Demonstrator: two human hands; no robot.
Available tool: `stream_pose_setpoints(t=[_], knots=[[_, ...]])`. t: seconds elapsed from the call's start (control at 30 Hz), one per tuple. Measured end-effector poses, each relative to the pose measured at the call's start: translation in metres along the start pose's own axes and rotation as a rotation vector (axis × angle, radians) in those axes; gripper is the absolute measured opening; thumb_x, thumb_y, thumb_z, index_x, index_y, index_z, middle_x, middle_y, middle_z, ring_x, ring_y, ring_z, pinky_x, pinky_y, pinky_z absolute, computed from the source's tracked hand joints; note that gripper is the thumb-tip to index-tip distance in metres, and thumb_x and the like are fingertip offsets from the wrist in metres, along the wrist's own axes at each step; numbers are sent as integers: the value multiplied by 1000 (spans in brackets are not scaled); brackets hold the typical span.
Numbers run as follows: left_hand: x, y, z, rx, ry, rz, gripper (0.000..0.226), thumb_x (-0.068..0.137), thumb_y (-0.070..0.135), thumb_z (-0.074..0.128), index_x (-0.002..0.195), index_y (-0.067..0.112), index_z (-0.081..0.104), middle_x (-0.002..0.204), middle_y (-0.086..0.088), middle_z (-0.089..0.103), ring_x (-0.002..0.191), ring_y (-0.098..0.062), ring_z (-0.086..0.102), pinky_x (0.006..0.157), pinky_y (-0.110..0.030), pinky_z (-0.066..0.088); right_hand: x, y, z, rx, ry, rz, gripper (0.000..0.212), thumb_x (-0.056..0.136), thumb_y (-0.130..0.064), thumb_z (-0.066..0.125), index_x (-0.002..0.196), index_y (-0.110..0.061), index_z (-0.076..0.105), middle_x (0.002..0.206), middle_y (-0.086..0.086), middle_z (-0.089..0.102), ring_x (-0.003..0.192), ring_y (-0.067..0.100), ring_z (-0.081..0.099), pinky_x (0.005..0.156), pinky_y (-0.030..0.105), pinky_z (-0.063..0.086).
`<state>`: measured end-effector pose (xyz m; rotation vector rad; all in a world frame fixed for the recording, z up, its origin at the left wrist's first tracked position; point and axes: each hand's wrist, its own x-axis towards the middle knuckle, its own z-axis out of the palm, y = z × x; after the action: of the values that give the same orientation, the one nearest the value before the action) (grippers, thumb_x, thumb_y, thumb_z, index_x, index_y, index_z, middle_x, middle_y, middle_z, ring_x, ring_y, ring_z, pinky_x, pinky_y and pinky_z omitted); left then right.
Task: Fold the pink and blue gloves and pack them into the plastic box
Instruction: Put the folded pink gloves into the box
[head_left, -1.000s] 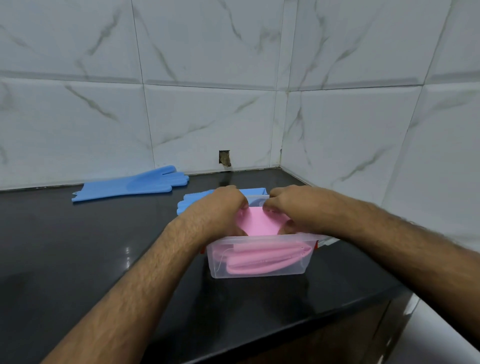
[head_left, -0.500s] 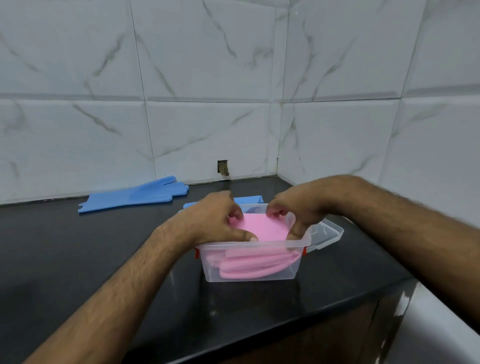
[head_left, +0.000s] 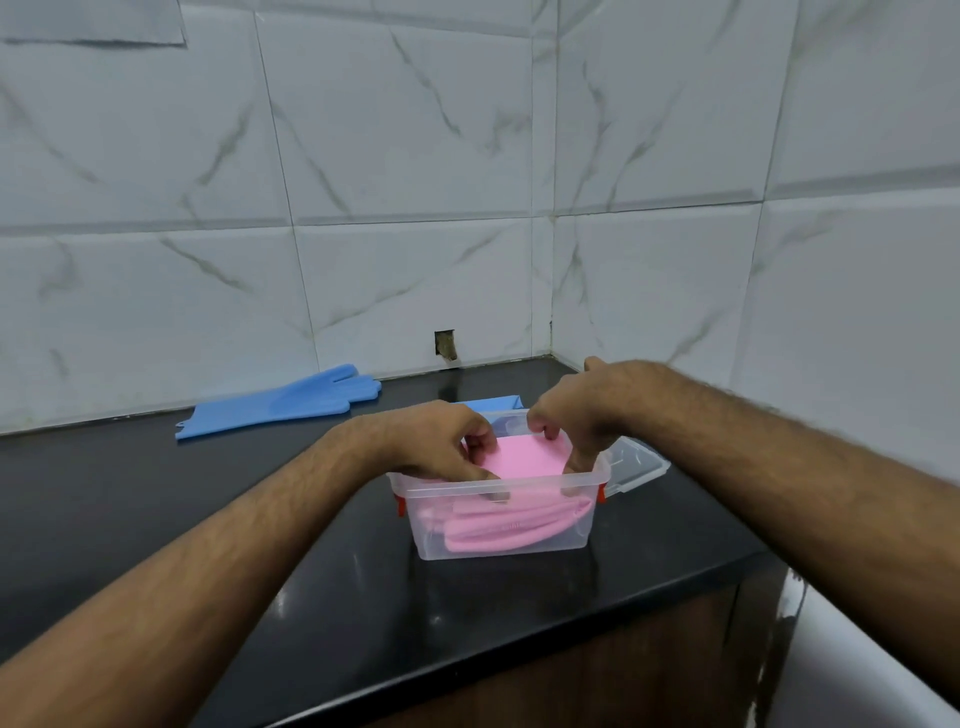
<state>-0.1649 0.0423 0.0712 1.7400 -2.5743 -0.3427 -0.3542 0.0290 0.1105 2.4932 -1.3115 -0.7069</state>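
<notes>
Black worktop (head_left: 208, 519): both hands, left hand (head_left: 426, 441) and right hand (head_left: 582, 410), pinching folded pink glove (head_left: 524, 457) directly over plastic box (head_left: 498, 540); straight down next, likely.

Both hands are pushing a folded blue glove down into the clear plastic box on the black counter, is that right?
Not quite. The head view shows the glove under the left hand and right hand is pink, not blue. It is going into the clear plastic box on the black counter.
</notes>
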Motion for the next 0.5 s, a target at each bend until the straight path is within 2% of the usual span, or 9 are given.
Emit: stream_pose_setpoints(t=[0.1, 0.17, 0.23, 0.3, 0.37, 0.43, 0.5], knots=[[1, 3, -2, 16, -9, -21, 58, 83, 49, 78, 131, 20, 59, 117, 6, 66, 101, -10, 62, 95, -27, 51, -1, -2, 5, -33, 22, 47, 61, 91, -43, 72, 144, -27, 46, 140, -3, 55, 129, 23, 48, 100, 34, 34], [2, 5, -1, 32, -25, -47, 59, 82, 46, 80, 130, 20, 56, 118, 5, 64, 101, -11, 61, 94, -27, 51, -2, -2, 6, -53, 39, 78, 61, 91, -47, 71, 144, -31, 45, 140, -3, 53, 130, 24, 45, 88, 36, 26], [6, 8, 1, 79, -61, -66, 56, 83, 45, 80, 126, 21, 54, 117, 3, 61, 102, -15, 60, 94, -29, 52, 0, -2, 8, -53, 38, 92, 63, 92, -46, 70, 146, -33, 42, 141, -2, 51, 131, 26, 44, 83, 37, 23], [9, 12, 3, 149, -123, -77, 54, 83, 45, 79, 122, 21, 50, 119, 0, 59, 105, -19, 59, 98, -36, 53, 5, -4, 14, -63, 31, 93, 63, 94, -40, 68, 149, -34, 38, 142, 1, 49, 131, 27, 43, 85, 35, 28], [10, 16, 3, 182, -185, -96, 59, 84, 46, 78, 127, 19, 48, 122, -2, 56, 107, -19, 58, 100, -38, 52, 14, -7, 21, -101, 33, 110, 62, 95, -29, 66, 149, -32, 35, 143, 6, 47, 130, 31, 43, 98, 38, 40], [12, 20, 2, 237, -210, -108, 58, 85, 47, 77, 125, 18, 46, 121, -3, 54, 102, -18, 56, 93, -36, 52, 21, -9, 27, -142, 52, 127, 65, 94, -21, 65, 149, -28, 32, 143, 11, 46, 130, 34, 42, 107, 49, 42], [14, 23, 3, 309, -216, -125, 51, 89, 42, 74, 124, 19, 45, 119, -3, 53, 94, -14, 54, 84, -31, 47, 25, -10, 29, -179, 68, 119, 66, 92, -20, 64, 148, -25, 30, 141, 13, 48, 129, 35, 43, 109, 51, 40]])
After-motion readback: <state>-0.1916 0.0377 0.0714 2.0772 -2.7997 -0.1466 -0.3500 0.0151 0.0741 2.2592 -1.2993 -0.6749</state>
